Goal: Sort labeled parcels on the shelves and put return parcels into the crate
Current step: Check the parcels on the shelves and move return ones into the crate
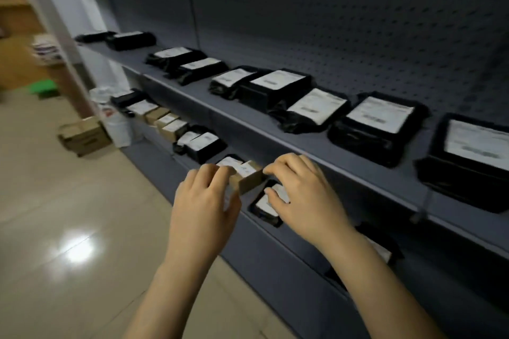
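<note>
A small brown cardboard parcel (248,177) with a white label sits at the front of the lower shelf (248,231). My left hand (205,201) grips its left end with curled fingers. My right hand (298,190) has fingertips on its right end, and the thumb hangs over a black labeled parcel (263,208) lying just below. More black and brown labeled parcels (170,124) run in a row along the lower shelf to the left. On the upper shelf (275,129), several black bagged parcels (316,110) with white labels lie flat.
The dark pegboard back panel (344,22) rises behind the upper shelf. On the tiled floor (68,215) to the left stand a cardboard box (85,135) and a white bag (115,118). A green object (42,87) sits farther back.
</note>
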`<state>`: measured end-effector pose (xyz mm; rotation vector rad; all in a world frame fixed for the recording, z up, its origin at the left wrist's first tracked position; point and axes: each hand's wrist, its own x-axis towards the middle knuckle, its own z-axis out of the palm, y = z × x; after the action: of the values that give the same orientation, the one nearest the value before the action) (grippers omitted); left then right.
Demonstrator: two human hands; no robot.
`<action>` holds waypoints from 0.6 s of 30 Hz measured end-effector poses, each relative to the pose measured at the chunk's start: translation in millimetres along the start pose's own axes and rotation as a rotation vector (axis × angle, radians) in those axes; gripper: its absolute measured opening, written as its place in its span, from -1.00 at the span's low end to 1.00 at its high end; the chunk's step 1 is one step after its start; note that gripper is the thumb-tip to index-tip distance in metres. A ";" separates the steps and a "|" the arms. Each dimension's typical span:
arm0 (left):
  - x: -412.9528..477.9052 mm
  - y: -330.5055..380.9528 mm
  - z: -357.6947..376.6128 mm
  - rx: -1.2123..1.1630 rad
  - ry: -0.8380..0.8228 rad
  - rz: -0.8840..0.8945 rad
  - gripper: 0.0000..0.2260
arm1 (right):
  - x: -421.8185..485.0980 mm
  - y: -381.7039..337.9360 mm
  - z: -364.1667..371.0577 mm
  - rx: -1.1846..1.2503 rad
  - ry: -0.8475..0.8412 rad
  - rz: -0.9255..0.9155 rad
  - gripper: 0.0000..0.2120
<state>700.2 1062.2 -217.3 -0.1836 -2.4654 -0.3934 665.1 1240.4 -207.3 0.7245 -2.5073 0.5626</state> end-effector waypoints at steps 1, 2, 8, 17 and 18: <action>-3.0 -21.0 -3.7 0.021 -0.009 -0.030 -0.70 | 10.6 -12.8 15.9 0.011 -0.016 -0.022 -0.79; -6.1 -40.8 -6.9 0.042 -0.019 -0.056 -0.70 | 20.0 -25.3 31.4 0.021 -0.031 -0.043 -0.79; -28.1 -137.1 -18.0 0.097 -0.036 -0.199 -0.70 | 63.2 -86.7 113.5 0.130 -0.160 -0.126 -0.76; -27.5 -233.7 6.3 0.172 -0.093 -0.397 -0.70 | 129.6 -113.9 216.7 0.206 -0.398 -0.217 -0.72; -21.7 -244.2 11.0 0.184 -0.098 -0.415 -0.70 | 141.4 -114.2 228.5 0.217 -0.416 -0.231 -0.72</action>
<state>656.5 834.0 -296.2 0.4006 -2.6146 -0.3323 552.0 983.4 -287.4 1.3117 -2.7023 0.6621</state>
